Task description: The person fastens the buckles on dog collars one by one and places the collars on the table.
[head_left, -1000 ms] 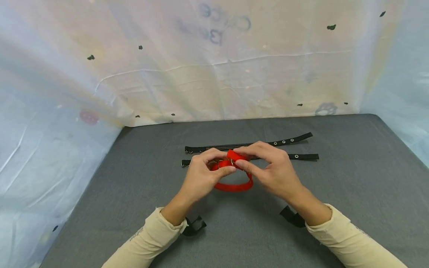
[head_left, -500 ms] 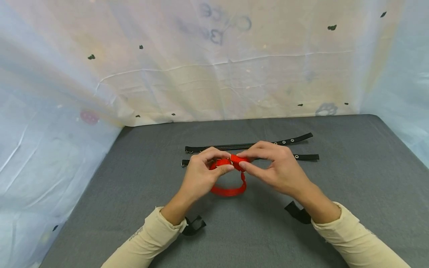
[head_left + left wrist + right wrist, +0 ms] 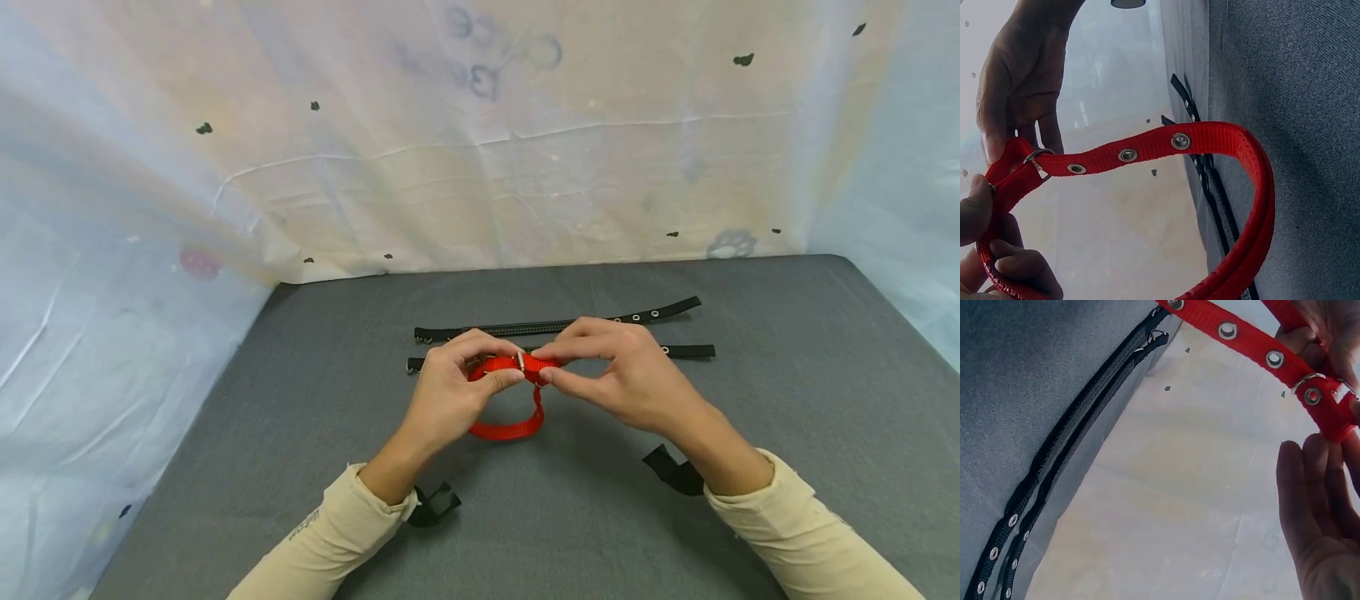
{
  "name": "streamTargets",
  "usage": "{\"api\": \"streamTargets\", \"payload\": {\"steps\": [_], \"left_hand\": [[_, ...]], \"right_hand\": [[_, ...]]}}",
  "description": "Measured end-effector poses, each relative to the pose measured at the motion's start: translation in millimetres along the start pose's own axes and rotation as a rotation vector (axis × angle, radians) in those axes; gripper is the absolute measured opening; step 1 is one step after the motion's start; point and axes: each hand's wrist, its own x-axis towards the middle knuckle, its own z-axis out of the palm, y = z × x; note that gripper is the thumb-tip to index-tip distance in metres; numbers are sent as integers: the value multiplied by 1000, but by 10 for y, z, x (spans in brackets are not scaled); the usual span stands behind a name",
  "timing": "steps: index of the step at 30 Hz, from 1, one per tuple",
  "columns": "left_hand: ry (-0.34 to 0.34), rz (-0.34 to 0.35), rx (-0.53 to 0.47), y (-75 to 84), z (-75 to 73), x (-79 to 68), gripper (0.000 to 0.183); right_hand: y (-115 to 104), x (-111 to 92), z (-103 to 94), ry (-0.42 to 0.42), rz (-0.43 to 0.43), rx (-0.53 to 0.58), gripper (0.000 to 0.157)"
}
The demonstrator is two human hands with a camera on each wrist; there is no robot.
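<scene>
Both hands hold a red collar (image 3: 508, 431) with metal eyelets and a buckle, its loop hanging below the fingers. The left hand (image 3: 453, 392) pinches the strap on the buckle's left side between thumb and fingers. On the other side, the right hand (image 3: 618, 379) pinches the folded strap just right of the buckle. In the left wrist view the collar (image 3: 1254, 187) curves in a wide loop, its strap passing through a metal ring (image 3: 1038, 155). Eyelets show along the collar (image 3: 1250, 344) in the right wrist view, close to the right fingers.
Two black collars (image 3: 517, 328) with eyelets lie side by side behind the hands on the grey cloth-covered table (image 3: 337, 333). Pale sheeting (image 3: 480, 192) rises at the back and sides. Black straps (image 3: 437, 505) stick out at both wrists.
The right hand has shifted slightly right, drawing the red strap through toward the right. The hanging loop has become smaller and moved left. The left hand has barely moved.
</scene>
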Motion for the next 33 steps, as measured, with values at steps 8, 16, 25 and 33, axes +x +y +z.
{"api": "streamTargets", "payload": {"steps": [8,16,25,33], "left_hand": [[-11,24,-27,-4,-12,9,20],[-9,26,-19,1,-20,3,19],[-30,42,-51,-22,5,-11,16],[-56,52,-92,-21,38,-9,16]], "right_hand": [[18,7,40,11,-39,10,26],[9,7,94,59,-27,9,27],[-16,5,180,105,20,3,24],[-20,-19,245,198,63,33,23]]}}
